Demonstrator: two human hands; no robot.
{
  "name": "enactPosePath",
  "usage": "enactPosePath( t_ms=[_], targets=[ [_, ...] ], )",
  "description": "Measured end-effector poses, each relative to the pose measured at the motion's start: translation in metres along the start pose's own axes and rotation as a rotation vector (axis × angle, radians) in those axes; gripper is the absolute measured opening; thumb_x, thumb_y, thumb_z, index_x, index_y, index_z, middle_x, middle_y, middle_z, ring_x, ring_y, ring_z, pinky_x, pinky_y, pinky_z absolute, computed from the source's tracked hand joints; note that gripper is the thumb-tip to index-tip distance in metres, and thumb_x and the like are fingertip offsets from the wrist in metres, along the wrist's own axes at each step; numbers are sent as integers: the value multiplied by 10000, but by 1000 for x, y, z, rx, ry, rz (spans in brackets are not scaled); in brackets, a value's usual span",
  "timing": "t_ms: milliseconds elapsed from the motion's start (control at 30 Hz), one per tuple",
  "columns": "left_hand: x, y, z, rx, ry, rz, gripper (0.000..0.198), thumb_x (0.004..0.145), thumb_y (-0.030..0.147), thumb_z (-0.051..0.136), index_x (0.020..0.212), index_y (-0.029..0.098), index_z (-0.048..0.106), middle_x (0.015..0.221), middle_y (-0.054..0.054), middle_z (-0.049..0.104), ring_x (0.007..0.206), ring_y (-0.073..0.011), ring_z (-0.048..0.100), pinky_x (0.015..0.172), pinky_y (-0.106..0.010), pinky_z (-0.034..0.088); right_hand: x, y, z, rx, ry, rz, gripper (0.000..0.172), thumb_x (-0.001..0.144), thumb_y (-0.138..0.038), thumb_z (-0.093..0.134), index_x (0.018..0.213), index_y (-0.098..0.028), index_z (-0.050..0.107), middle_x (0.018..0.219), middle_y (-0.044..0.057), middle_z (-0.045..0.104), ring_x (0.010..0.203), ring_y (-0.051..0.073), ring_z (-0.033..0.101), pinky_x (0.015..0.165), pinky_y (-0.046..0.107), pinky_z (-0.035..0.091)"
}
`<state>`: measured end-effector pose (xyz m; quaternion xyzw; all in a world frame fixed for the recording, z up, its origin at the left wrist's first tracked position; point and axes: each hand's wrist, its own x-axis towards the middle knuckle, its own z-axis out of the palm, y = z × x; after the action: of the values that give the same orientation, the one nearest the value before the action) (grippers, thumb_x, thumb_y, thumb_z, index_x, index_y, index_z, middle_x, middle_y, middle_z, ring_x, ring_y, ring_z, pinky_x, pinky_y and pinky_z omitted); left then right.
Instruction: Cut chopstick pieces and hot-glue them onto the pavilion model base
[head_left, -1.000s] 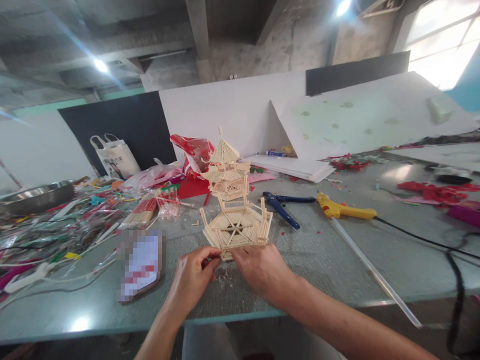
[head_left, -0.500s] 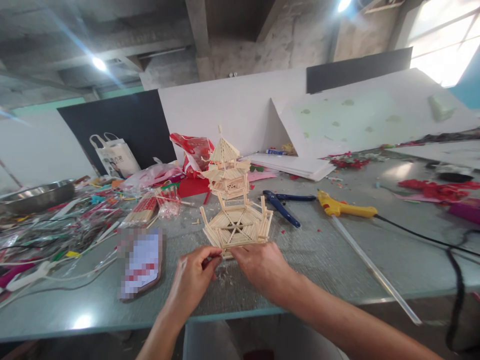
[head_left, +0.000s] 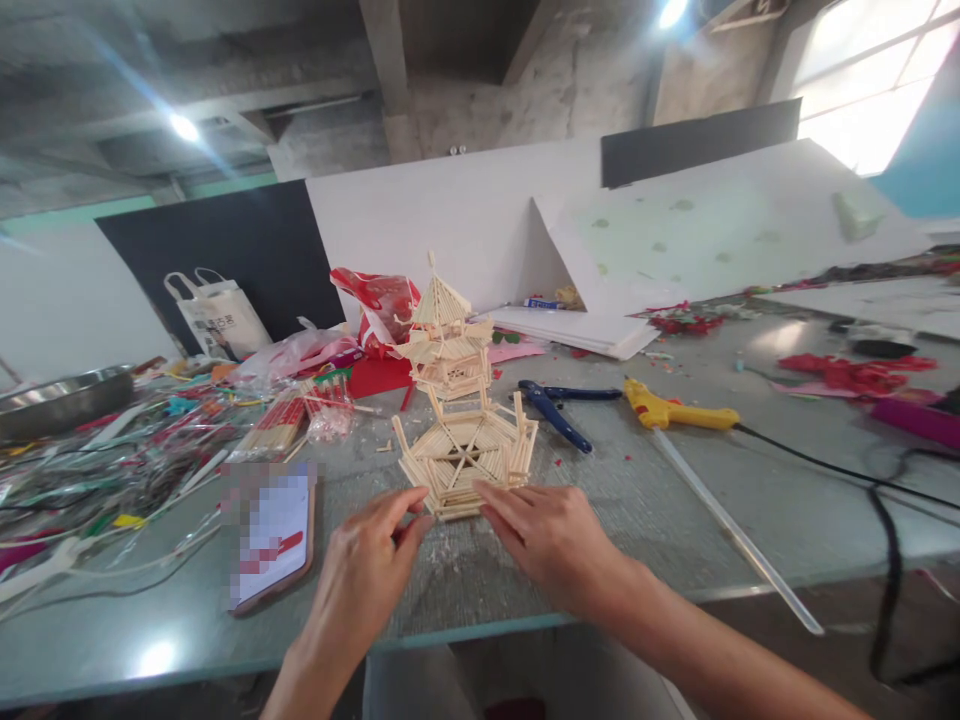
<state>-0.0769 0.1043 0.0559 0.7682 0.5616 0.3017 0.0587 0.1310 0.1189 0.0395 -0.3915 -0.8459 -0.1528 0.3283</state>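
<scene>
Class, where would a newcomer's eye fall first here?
Probably the pale stick tower, mid-table, with its peaked roof. Nearer the left hand and right hand sits a spoked stick platform. Then the bright yellow glue gun, lying to the right on the grey table.

Daylight is overexposing the window [head_left: 862,95]; ceiling lamps [head_left: 184,127] are flaring, glare is spotting the tabletop [head_left: 187,640], and pixelation is partly masking the smartphone [head_left: 277,550].

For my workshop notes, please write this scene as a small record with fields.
Left hand: by near left edge of stick base, thumb and forefinger apart
Right hand: fingertips at near right edge, contact unclear
Beyond base: stick tower
Right of base: blue tool, yellow glue gun
Left of base: phone
</scene>
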Motion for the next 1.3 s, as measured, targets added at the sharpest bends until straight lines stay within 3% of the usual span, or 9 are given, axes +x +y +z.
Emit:
enactPosePath(
  t_ms=[133,300,600,900,1300],
  targets=[
    [2,17,2,120,89,236,230,866,288,455,1021,242,619,969,-13,688,805,-142,640,722,-246,488,-25,11,-14,139,174,168,259,893,-191,415,1037,-155,628,789,35,716,616,109,650,599,197,484],
    [17,37,20,235,3,435,210,868,190,445,945,214,639,902,-15,688,848,-193,599,743,-346,499,-44,16,-15,227,113,317,253,867,-188,440,988,-168,661,793,31,719,617,113,656,609,196,497],
    [24,41,33,323,-62,441,201,872,189,444,913,211,640,829,-24,666,819,-215,563,741,-416,468,-44,16,-10,276,69,334,259,858,-188,445,992,-182,667,798,29,718,638,123,663,603,203,478],
    [24,35,39,272,46,446,189,859,155,453,866,190,639,810,-23,659,795,-195,566,735,-374,476,-46,16,-10,251,49,317,258,860,-189,436,981,-181,664,718,29,703,585,119,639,570,196,446],
    [23,36,39,271,35,429,176,845,138,477,877,196,640,818,-21,653,809,-201,558,740,-389,477,-47,17,-9,253,21,328,265,861,-199,436,990,-182,666,747,37,709,627,129,655,600,206,472]
  ],
)
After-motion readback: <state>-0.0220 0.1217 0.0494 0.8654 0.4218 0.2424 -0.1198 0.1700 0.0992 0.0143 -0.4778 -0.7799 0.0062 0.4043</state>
